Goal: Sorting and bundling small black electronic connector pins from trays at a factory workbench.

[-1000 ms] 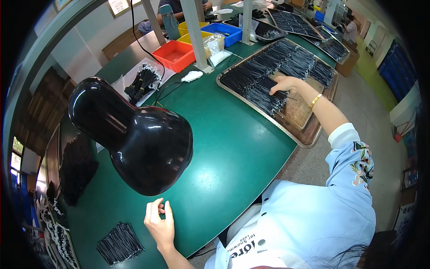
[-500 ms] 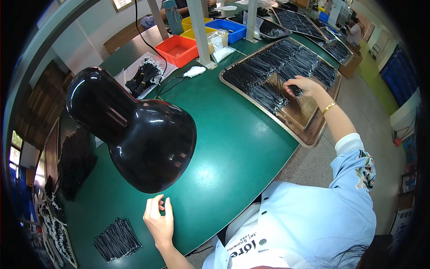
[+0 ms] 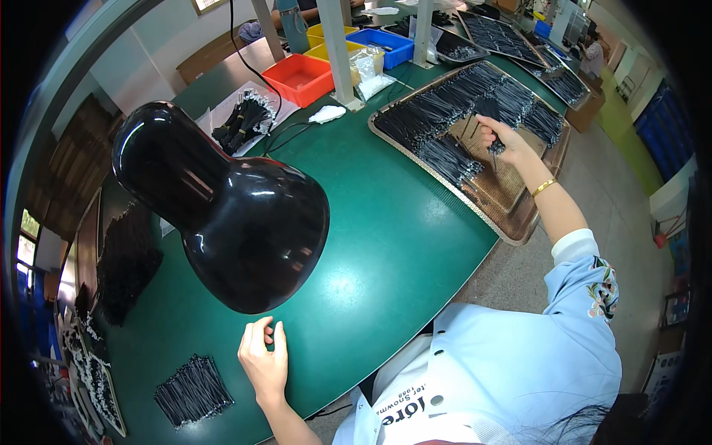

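Observation:
My right hand (image 3: pixel 501 141) is closed around a small bunch of short black cables (image 3: pixel 495 147) over the tray (image 3: pixel 512 209) at the far right. In that brown, shallow tray lie rows of black cables (image 3: pixel 449 159) with silvery ends; part of its bottom shows beside my hand. My left hand (image 3: pixel 265 361) rests near the front of the green table with fingers loosely bent, thumb apart and nothing visible in it. To its left lies a neat pile of black cables (image 3: pixel 194 393). Just beyond it hangs the glossy black lamp shade (image 3: pixel 252 230), which hides part of the table.
Behind the lamp, a bundle of black cables (image 3: pixel 245 122) lies on white sheeting. Red (image 3: pixel 299 80) and blue (image 3: pixel 386 50) bins stand beside a metal post (image 3: pixel 335 52). A dark heap (image 3: pixel 127 263) sits at the left edge. More loaded trays (image 3: pixel 500 37) and people are farther back.
My right hand has lifted slightly with the bunch of cables, turning a little at the wrist. My left hand has stayed almost still. The whole view has shifted slightly.

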A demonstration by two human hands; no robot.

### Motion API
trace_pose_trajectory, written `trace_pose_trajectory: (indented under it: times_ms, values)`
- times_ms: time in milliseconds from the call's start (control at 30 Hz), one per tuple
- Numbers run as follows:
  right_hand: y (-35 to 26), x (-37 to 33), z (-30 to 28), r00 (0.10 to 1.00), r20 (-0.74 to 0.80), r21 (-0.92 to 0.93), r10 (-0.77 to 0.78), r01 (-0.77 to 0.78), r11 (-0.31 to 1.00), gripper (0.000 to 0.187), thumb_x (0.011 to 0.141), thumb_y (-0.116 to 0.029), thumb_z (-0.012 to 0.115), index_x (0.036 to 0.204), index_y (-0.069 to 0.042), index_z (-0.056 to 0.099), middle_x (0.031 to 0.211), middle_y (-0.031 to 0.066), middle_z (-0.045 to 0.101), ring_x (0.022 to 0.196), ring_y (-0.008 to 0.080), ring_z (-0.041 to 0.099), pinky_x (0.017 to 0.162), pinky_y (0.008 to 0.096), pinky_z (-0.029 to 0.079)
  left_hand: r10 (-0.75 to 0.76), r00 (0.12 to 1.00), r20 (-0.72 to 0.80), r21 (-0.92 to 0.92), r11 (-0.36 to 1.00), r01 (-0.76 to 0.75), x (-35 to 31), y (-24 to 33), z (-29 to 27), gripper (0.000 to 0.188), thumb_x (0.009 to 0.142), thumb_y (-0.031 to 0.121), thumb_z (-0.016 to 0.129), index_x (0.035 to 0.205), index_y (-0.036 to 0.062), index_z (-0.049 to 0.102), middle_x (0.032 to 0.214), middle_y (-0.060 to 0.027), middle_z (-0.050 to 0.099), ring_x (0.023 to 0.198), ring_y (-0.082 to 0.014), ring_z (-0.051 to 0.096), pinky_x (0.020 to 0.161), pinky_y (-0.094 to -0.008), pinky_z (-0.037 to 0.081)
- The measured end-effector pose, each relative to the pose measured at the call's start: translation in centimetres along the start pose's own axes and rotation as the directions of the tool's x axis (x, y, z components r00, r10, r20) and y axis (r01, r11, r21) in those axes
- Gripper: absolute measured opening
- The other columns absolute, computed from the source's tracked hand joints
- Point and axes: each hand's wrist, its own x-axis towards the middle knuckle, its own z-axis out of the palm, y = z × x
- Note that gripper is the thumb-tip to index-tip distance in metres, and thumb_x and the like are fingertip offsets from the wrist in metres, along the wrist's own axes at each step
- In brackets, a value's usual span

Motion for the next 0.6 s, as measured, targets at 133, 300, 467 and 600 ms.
trace_pose_trajectory:
  times_ms: [133,300,467,600]
  values:
    - [-0.7,-0.6,1.6,0.987,0.163,0.229,0.015,-0.053,0.972,0.012,0.085,-0.016,0.058,0.083,-0.005,0.054,0.059,-0.0047,0.041,0.048,0.0032,0.036,0.043,0.0164,0.031,0.002,1.000,0.004,0.002,1.000,-0.002,-0.1,0.2,0.2,0.011,0.074,-0.001,0.060,0.085,-0.0027,0.057,0.068,-0.0073,0.052,0.055,-0.0127,0.047,0.052,-0.0253,0.039]
    - [0.8,-2.2,7.7,0.873,0.473,0.306,0.119,-0.289,0.907,0.015,0.088,-0.015,0.051,0.082,-0.003,0.058,0.055,-0.0050,0.038,0.044,0.0030,0.034,0.043,0.0162,0.031,0.059,0.997,-0.039,0.023,0.998,-0.058,0.3,0.6,0.7,0.009,0.074,0.000,0.060,0.082,-0.0022,0.057,0.068,-0.0083,0.053,0.060,-0.0169,0.050,0.058,-0.0286,0.042]
    - [6.2,-5.0,18.7,0.592,0.720,0.068,0.363,-0.580,0.812,0.020,0.090,-0.016,0.048,0.071,-0.008,0.050,0.055,-0.0074,0.035,0.043,0.0010,0.032,0.044,0.0152,0.029,0.065,0.991,-0.118,-0.044,0.997,-0.070,0.9,1.5,0.3,0.008,0.074,0.001,0.059,0.081,-0.0012,0.059,0.080,-0.0101,0.058,0.076,-0.0210,0.055,0.074,-0.0296,0.043]
    - [11.1,-7.5,23.9,0.279,0.864,-0.119,0.419,-0.695,0.709,0.020,0.089,-0.013,0.049,0.069,-0.010,0.045,0.057,-0.0068,0.034,0.044,0.0017,0.029,0.042,0.0163,0.027,-0.089,0.995,-0.041,-0.452,0.890,0.061,3.2,3.1,1.2,0.021,0.081,0.009,0.054,0.096,-0.0056,0.057,0.097,-0.0104,0.059,0.093,-0.0187,0.055,0.087,-0.0290,0.040]
